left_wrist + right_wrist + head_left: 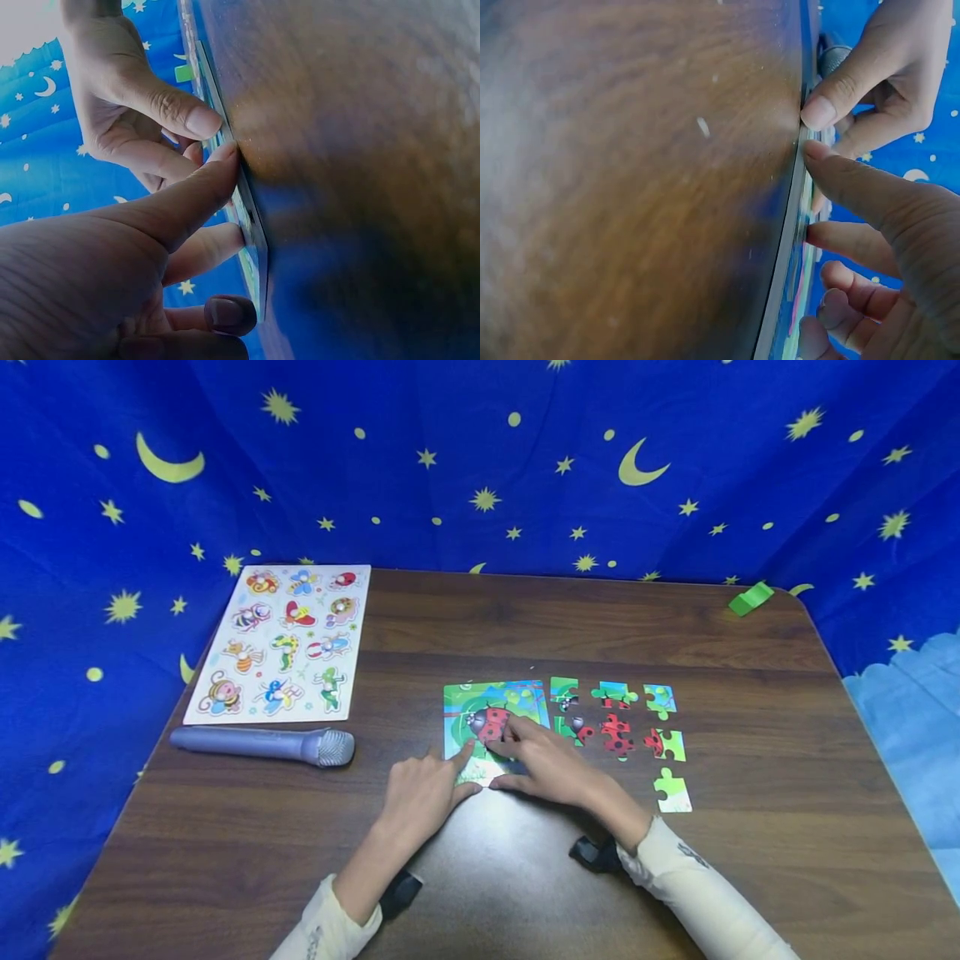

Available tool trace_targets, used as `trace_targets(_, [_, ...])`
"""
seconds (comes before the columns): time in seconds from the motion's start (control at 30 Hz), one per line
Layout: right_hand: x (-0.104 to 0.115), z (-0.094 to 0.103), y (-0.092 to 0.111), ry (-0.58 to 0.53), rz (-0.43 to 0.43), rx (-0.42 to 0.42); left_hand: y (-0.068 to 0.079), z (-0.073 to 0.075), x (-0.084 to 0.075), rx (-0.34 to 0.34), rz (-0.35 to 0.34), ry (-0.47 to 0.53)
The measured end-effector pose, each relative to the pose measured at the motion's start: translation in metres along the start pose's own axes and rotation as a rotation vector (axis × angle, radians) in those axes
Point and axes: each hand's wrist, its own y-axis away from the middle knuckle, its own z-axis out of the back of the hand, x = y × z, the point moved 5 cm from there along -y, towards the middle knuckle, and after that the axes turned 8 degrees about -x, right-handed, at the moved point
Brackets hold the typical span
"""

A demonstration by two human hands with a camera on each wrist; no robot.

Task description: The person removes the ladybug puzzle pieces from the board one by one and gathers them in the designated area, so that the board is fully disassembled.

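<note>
A small jigsaw puzzle board with a ladybug picture lies flat on the brown table. My left hand touches its lower left part, the index finger extended onto the picture and the thumb at the near edge. From the other side my right hand presses fingertips onto the picture near the ladybug, its thumb also at the near edge. In the right wrist view the right hand has its fingers loosely bent against the board. The hands hide the board's lower right part.
Several loose jigsaw pieces lie in rows right of the board. A grey-purple microphone rests at the left, below a white insect peg puzzle. A green block sits by the far right corner. A star-patterned blue cloth hangs behind the table.
</note>
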Motion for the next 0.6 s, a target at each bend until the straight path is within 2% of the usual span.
trace_targets(0.17, [0.0018, -0.0011, -0.0008, -0.008, 0.006, 0.003, -0.0001, -0.0004, 0.0005, 0.005, 0.000, 0.009])
trace_targets(0.4, [0.0026, -0.0024, -0.0021, -0.010, -0.017, -0.040, -0.0004, -0.0004, 0.0001, 0.015, 0.000, -0.001])
trace_targets(0.6, [0.0052, 0.0000, -0.0017, 0.008, -0.043, -0.079, -0.0001, 0.0004, 0.0002, -0.003, -0.010, -0.012])
